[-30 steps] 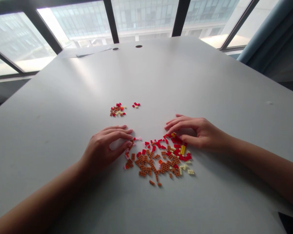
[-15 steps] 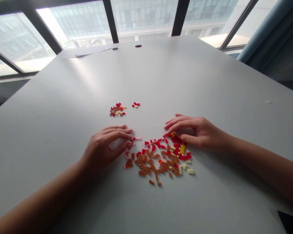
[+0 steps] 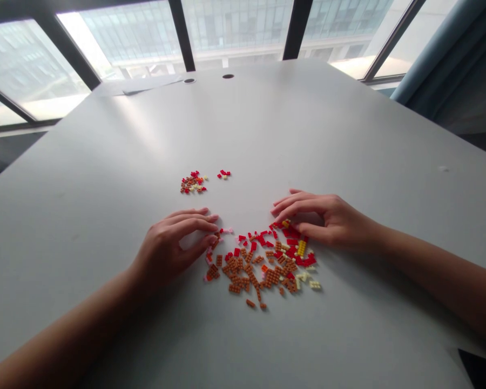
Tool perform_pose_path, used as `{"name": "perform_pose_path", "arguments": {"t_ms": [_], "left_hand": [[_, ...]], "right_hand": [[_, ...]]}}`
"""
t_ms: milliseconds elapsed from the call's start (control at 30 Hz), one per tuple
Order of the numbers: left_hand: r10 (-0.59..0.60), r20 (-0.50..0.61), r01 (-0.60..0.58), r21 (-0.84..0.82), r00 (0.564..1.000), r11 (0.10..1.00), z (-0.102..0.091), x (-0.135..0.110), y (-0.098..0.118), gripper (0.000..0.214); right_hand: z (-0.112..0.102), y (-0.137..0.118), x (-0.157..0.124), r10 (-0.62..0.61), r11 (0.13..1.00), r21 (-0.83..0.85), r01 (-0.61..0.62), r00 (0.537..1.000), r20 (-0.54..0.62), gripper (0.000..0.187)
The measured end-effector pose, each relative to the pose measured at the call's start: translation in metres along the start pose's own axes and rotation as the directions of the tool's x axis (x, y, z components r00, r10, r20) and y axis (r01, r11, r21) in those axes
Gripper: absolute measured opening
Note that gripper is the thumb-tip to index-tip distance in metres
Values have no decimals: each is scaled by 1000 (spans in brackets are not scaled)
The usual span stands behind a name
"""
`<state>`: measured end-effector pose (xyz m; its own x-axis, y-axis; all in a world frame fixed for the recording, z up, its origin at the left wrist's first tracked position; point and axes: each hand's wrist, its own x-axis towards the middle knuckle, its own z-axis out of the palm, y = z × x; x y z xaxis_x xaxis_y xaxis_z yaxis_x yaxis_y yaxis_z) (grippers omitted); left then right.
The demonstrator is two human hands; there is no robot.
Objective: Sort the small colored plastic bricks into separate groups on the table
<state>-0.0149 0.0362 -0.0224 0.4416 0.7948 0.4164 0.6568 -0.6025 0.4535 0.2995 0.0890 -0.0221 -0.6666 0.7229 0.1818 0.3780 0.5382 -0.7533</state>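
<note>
The left hand (image 3: pixel 168 248) and right hand (image 3: pixel 328 219) rest open, holding no brick, at the large spread of small bricks (image 3: pixel 263 265) in lower centre; only two little groups (image 3: pixel 193 182) lie apart, above it.

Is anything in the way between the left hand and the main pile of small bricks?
Nothing visible: the left hand lies right at the left edge of the main pile of small bricks.
</note>
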Motion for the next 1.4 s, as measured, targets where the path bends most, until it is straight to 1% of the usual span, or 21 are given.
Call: {"name": "perform_pose_path", "arguments": {"t_ms": [167,333,600,933,1067,1200,1267,1333,1400], "left_hand": [[4,4,-4,0,1000,1000,0,0,1,11],[-18,14,18,-5,1000,1000,-2,2,2,12],[12,0,-12,14,1000,1000,0,0,0,11],[17,-6,-17,7,1000,1000,-1,1,0,10],[21,3,-22,15,1000,1000,-1,0,0,10],[20,-3,-20,16,1000,1000,0,0,-1,10],[20,-3,-20,16,1000,1000,0,0,-1,10],[22,1,-22,13,1000,1000,0,0,-1,10],[25,-1,-25,13,1000,1000,0,0,-1,10]], "right_hand": [[0,0,0,-4,1000,2,4,1000,-1,26],[0,-1,0,6,1000,10,-6,1000,-2,25],[0,-1,0,-7,1000,6,7,1000,-2,26],[0,-1,0,-23,1000,9,23,1000,-2,27],[0,0,0,-10,1000,2,10,1000,5,26],[-4,-3,2,33,998,53,-36,998,48,21],[-6,-9,2,72,994,77,-78,994,80,24],[-6,-16,1,99,993,50,-105,989,106,28],[-4,-22,0,95,995,-21,-93,988,125,32]]}}
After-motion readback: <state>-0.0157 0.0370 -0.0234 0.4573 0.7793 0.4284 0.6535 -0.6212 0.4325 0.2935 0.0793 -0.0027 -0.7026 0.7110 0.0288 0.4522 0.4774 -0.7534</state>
